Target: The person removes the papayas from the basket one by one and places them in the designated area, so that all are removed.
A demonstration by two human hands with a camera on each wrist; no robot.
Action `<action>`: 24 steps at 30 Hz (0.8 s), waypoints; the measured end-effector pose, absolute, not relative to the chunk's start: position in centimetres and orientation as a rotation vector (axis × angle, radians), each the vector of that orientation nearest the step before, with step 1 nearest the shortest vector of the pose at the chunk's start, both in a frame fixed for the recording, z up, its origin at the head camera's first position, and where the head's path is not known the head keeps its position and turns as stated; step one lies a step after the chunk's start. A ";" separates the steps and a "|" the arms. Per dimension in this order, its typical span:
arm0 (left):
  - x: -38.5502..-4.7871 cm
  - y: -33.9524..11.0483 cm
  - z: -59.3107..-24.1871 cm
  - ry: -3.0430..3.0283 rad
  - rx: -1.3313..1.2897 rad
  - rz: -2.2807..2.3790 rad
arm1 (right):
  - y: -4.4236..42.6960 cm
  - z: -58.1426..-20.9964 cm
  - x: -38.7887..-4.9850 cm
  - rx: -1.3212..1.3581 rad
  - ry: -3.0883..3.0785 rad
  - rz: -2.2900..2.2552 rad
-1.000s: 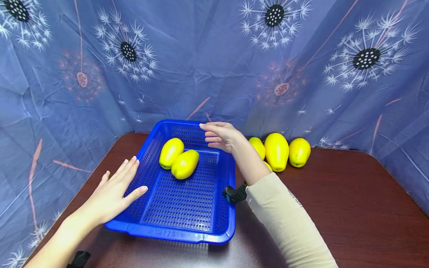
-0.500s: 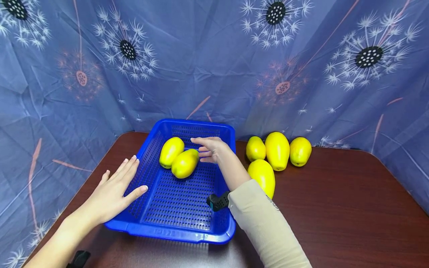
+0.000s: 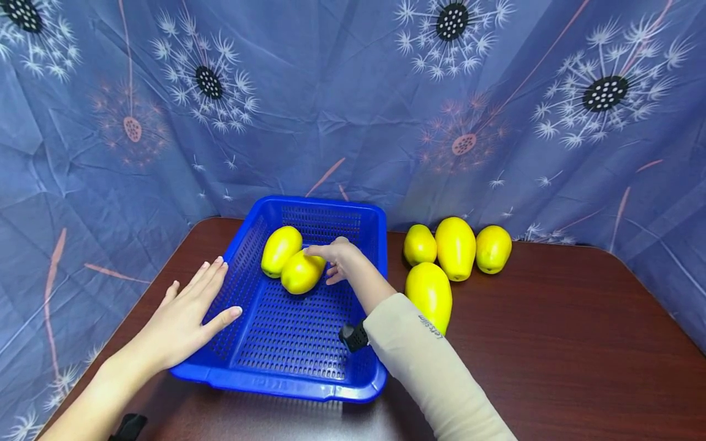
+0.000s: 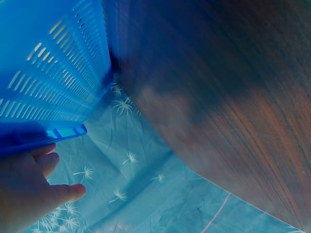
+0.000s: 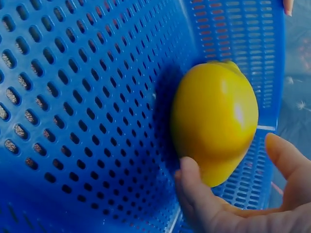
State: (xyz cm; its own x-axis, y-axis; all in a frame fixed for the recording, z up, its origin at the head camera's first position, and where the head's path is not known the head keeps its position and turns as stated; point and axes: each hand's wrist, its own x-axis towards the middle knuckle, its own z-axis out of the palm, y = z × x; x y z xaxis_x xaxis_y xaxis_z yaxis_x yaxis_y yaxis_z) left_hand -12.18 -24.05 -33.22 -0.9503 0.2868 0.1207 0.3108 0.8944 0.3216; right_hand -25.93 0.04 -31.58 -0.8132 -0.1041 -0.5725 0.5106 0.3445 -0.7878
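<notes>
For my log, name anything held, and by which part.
Nothing appears held: the right hand straddles a fruit, thumb apart; the left hand rests on the basket.

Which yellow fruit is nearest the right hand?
The oval yellow fruit on the right inside the blue plastic basket; only that one has the right hand beside it.

Beige right sleeve [image 3: 427,367], dark lettering [image 3: 431,326]; black wrist cameras [image 3: 353,336].
</notes>
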 end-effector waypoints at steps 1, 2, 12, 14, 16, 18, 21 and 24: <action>-12.2 -24.0 -33.2 -2.989 -0.473 -0.525 | 0.0 -31.7 -25.9 0.347 2.080 -1.479; -12.2 -24.0 -33.2 -2.987 -0.473 -0.525 | 0.0 -31.9 -25.8 0.338 2.086 -1.464; -12.2 -24.2 -33.4 -2.978 -0.470 -0.532 | -0.7 -32.8 -25.3 0.165 2.085 -1.371; -12.3 -24.1 -33.4 -2.974 -0.474 -0.524 | -0.8 -32.8 -25.2 0.137 2.080 -1.360; -12.4 -24.1 -33.3 -2.972 -0.478 -0.526 | -0.8 -32.7 -25.2 0.127 2.070 -1.351; -12.4 -24.0 -33.3 -2.975 -0.478 -0.528 | -0.8 -32.7 -25.1 0.126 2.052 -1.347; -12.3 -24.1 -33.3 -2.983 -0.474 -0.534 | -0.9 -32.8 -25.1 0.121 2.022 -1.352; -12.2 -24.1 -33.3 -2.985 -0.474 -0.532 | -1.0 -32.9 -25.2 0.123 2.005 -1.366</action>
